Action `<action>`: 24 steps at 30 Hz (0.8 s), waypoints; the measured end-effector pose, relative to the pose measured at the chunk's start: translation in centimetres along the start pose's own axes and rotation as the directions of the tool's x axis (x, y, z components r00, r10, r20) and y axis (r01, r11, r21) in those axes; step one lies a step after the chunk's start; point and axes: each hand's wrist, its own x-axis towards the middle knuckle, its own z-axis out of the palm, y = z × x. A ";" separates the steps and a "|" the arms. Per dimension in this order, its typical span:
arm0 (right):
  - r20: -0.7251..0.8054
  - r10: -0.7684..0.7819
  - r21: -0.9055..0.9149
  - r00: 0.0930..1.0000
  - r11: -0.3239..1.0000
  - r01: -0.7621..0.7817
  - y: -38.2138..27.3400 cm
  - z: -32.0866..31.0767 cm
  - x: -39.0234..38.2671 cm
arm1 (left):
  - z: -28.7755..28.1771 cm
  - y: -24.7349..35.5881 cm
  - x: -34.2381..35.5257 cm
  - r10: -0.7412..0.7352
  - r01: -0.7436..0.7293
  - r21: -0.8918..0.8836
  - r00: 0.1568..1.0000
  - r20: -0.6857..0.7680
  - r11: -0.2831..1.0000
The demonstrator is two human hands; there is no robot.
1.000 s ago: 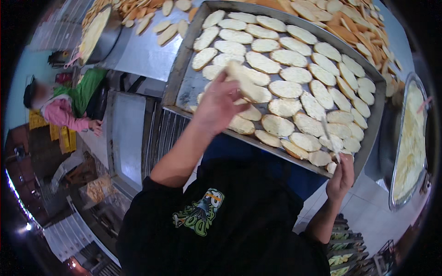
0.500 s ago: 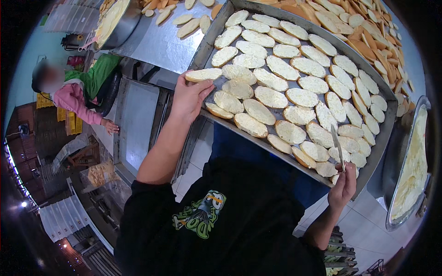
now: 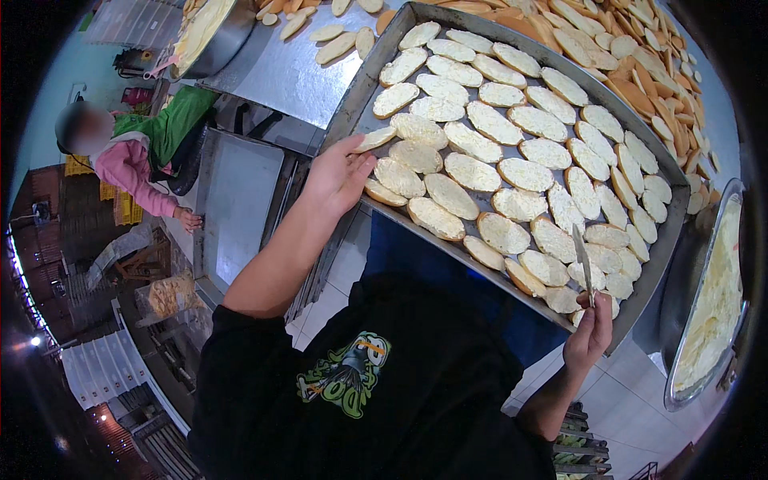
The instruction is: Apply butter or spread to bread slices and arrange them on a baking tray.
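Note:
A large metal tray (image 3: 676,228) is tilted in front of me, filled with rows of oval bread slices (image 3: 474,172) coated in a pale spread. At its left corner my left hand (image 3: 340,174) has its fingers closed around the end of one bread slice (image 3: 374,140); the hand covers that corner of the tray. Over the tray's near right part, my right hand (image 3: 590,332) grips a knife (image 3: 583,260) by its handle. The blade points away from me, above the coated slices. Fingers partly hide the knife handle.
Uncoated bread pieces (image 3: 640,80) are heaped behind the tray. A metal basin of pale spread (image 3: 716,296) stands at right, and another bowl (image 3: 228,44) at far left. Beside a second tray (image 3: 240,212) at left, a person (image 3: 132,172) rests a hand.
My left hand has shifted right with the bread slice, from the tray's rim to inside it. My right hand and the knife have moved slightly left and nearer me.

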 end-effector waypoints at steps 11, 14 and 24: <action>0.044 -0.009 0.006 0.999 1.000 0.009 -1.0 0.3 0.6 | 2.2 1.6 -3.5 -0.169 0.159 -0.219 0.985 -0.025 0.963; 0.038 -0.017 -0.009 0.999 1.000 0.017 -0.9 0.3 0.4 | 2.3 1.2 -2.7 -0.125 0.118 -0.239 0.992 -0.017 0.964; 0.039 0.000 -0.028 0.999 1.000 0.001 -1.2 0.3 0.4 | 2.0 1.4 -4.0 0.063 -0.064 -0.028 0.997 -0.040 0.998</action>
